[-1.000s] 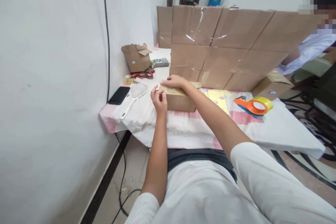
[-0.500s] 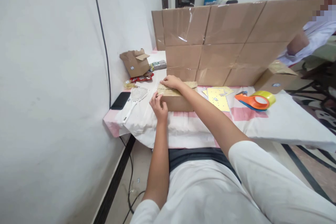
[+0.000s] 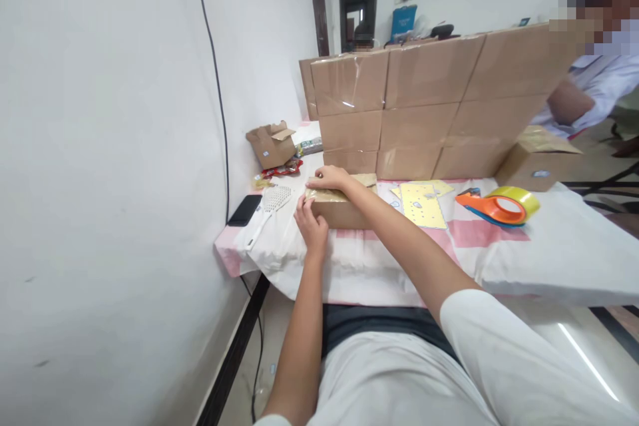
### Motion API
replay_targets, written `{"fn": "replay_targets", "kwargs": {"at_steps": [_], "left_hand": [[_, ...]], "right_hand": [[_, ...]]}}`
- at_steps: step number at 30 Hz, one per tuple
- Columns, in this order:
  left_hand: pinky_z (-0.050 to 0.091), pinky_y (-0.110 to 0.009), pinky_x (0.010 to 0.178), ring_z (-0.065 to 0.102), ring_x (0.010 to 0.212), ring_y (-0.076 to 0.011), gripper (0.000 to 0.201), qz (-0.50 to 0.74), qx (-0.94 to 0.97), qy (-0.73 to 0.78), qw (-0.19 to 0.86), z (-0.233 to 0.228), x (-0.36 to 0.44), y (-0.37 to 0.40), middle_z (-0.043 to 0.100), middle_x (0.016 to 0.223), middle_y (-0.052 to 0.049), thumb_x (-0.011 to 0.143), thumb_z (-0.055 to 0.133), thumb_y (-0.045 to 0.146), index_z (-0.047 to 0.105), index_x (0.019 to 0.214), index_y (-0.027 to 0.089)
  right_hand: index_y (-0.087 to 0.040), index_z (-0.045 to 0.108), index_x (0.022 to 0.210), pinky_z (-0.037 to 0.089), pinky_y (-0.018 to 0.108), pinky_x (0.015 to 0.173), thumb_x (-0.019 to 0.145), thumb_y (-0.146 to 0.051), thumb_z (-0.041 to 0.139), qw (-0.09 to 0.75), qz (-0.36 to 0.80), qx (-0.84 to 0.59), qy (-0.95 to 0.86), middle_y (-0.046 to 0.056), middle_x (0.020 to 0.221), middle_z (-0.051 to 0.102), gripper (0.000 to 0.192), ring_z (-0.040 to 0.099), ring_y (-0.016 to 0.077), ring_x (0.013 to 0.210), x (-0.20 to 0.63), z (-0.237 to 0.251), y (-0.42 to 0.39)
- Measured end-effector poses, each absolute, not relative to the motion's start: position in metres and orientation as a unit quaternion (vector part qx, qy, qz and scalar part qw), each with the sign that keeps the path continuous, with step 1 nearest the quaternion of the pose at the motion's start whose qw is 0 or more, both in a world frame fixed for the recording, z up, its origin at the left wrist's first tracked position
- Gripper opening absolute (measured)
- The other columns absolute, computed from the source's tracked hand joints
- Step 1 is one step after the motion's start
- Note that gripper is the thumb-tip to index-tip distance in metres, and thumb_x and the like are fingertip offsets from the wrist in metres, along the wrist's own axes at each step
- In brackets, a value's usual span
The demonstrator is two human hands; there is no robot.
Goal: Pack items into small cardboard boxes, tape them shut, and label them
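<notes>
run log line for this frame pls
left hand: on box near end | right hand: flat on box top | tape dispenser: idle, right | table

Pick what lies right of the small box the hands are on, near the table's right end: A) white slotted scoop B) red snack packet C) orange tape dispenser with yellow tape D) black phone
C: the orange tape dispenser lies right of the small box on the table; the other three things sit to the box's left.

box point(image 3: 344, 210) before stacked cartons point(image 3: 424, 106), tape dispenser point(image 3: 499, 206) right
</notes>
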State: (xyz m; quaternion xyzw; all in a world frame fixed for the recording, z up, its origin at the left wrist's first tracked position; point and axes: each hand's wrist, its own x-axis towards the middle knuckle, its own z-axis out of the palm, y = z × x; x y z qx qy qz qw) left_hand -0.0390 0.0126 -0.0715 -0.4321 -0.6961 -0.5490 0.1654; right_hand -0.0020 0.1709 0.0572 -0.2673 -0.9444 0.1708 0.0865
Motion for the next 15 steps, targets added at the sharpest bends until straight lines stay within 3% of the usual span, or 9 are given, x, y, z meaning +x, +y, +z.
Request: {"fn": "replay_targets", "kwargs": {"at_steps": [15], "left_hand": [[0.033, -0.05, 0.12, 0.04, 0.149, -0.0295, 0.064, -0.579, -0.43, -0.665, 0.194, -0.085, -0.037, 0.018, 0.045, 0.157, -0.017, 0.074, 0.046, 0.001, 0.051, 0.135, 0.02]], "right_hand": [[-0.022, 0.075, 0.109, 0.048, 0.032, 0.086, 0.094, -0.063, 0.049, 0.099, 0.146, -0.271, -0.946, 0.012, 0.124, 0.075, 0.05, 0.069, 0.029, 0.112, -0.001, 0.055, 0.167]]}}
